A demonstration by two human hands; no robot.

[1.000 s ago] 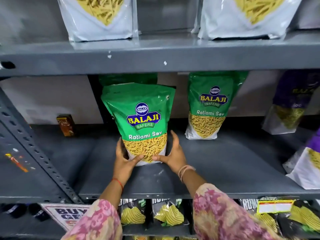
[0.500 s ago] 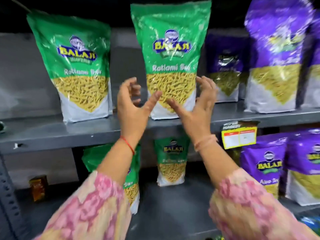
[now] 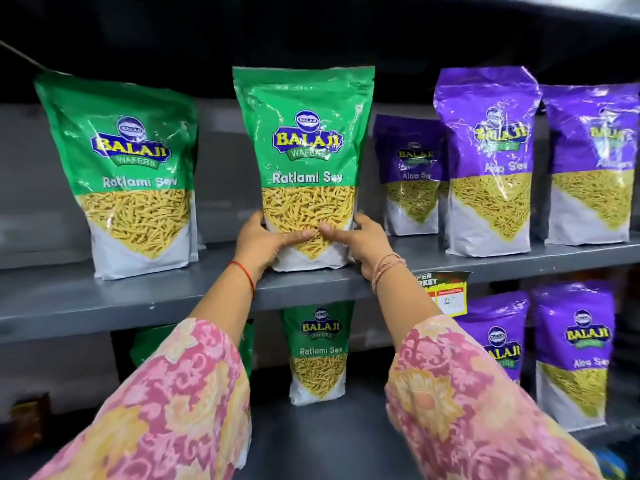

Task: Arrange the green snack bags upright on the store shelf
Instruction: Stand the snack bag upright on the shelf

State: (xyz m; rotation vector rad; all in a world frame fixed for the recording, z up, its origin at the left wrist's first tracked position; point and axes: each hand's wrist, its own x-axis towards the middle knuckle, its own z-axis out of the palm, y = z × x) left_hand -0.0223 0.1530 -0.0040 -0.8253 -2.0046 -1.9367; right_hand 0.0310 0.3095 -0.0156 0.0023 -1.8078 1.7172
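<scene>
A green Ratlami Sev bag [image 3: 304,147] stands upright in the middle of the upper grey shelf [image 3: 104,299]. My left hand [image 3: 266,242] grips its lower left corner and my right hand [image 3: 360,242] grips its lower right, thumbs nearly touching across the front. A second green bag [image 3: 128,174] stands upright to the left, apart from it. On the lower shelf, another green bag [image 3: 318,355] stands upright, and one more green bag [image 3: 145,344] is mostly hidden behind my left sleeve.
Purple Aloo Sev bags [image 3: 485,161] stand to the right on the upper shelf, with more purple bags [image 3: 575,355] below. A yellow price tag [image 3: 446,292] hangs from the upper shelf edge. A small brown box [image 3: 29,420] sits at the lower left.
Earlier both hands held a green bag on the lower shelf. They rose open toward the upper shelf's middle green bag and now grip its base on both sides.
</scene>
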